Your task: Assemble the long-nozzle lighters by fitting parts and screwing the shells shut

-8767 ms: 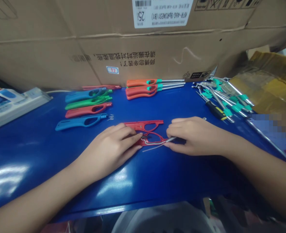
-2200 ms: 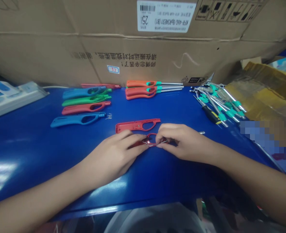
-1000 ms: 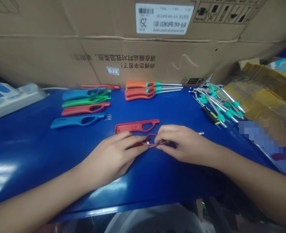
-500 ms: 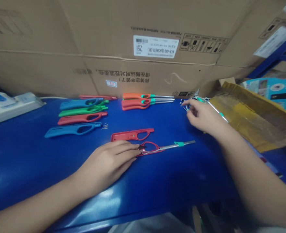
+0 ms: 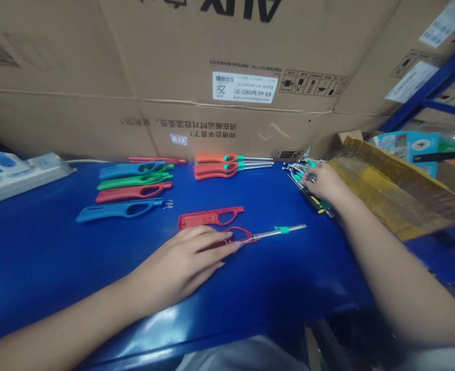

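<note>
My left hand [image 5: 184, 257] lies over the handle of an opened red gas lighter [image 5: 246, 235], its fingers holding the handle down on the blue table. From that lighter a metal tube [image 5: 271, 233] with a green sleeve [image 5: 282, 230] points right. Just behind it lies the loose red handle half [image 5: 212, 218], hollow side up. My right hand [image 5: 323, 180] is at a pile of wires and green parts [image 5: 299, 169], fingers curled in a pinch. Something small and dark shows between them, too unclear to name. A screwdriver with a black and yellow handle [image 5: 313, 200] lies under that hand.
Several coloured handle shells [image 5: 134, 191] lie at the left, near a few screws [image 5: 168, 204]. Orange and red lighters [image 5: 215, 170] lie at the back against a large cardboard box [image 5: 173, 111]. A power strip [image 5: 30, 172] is far left; a taped carton [image 5: 389, 196] stands right.
My right hand has shifted across the pile, its fingers now down among the parts, and the screwdriver shows more fully. My left hand's fingers have slid slightly further over the red lighter.
</note>
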The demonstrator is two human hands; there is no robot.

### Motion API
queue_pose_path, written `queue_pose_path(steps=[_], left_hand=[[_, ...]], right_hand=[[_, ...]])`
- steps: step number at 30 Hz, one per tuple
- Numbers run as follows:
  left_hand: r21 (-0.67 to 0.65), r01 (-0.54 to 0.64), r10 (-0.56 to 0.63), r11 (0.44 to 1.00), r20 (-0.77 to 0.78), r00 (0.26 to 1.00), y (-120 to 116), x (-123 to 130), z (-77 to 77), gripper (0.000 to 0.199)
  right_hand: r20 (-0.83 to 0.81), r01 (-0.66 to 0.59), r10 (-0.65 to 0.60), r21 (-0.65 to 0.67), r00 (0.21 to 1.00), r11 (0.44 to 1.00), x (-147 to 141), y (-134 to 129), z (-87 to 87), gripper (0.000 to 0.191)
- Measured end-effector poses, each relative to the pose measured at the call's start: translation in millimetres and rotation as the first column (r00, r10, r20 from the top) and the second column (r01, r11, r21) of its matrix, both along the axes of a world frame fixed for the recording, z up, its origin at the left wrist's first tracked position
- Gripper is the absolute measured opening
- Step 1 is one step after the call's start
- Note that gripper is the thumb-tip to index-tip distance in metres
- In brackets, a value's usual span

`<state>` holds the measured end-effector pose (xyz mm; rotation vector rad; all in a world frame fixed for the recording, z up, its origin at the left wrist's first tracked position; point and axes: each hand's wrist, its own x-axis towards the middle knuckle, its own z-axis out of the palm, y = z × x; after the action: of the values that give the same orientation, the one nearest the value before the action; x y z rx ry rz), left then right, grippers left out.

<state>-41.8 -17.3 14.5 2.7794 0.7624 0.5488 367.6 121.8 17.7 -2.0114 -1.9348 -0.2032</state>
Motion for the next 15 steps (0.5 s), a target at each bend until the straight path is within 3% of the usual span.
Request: queue_pose_path(steps=[8, 11, 15], left_hand=[[0.001, 0.098, -0.098, 0.995, 0.032, 0.995, 3, 3, 2.2, 0.041], [0.002, 0.134, -0.134, 0.991, 0.084, 0.987, 5, 3, 2.2, 0.041], [-0.011, 0.169, -0.167, 0.986, 0.102, 0.981, 6, 3, 0.7, 0.04]], right_hand=[[-0.049, -0.15, 0.158, 0.138, 0.986, 0.979, -42, -27, 23.8, 0.008], [-0.132, -0.327, 0.354, 0.191, 0.926, 0.926, -69, -47, 30.4, 0.011], [-0.234, -0.561, 0.558, 0.06, 0.796, 0.826, -97, -69, 29.6, 0.009]])
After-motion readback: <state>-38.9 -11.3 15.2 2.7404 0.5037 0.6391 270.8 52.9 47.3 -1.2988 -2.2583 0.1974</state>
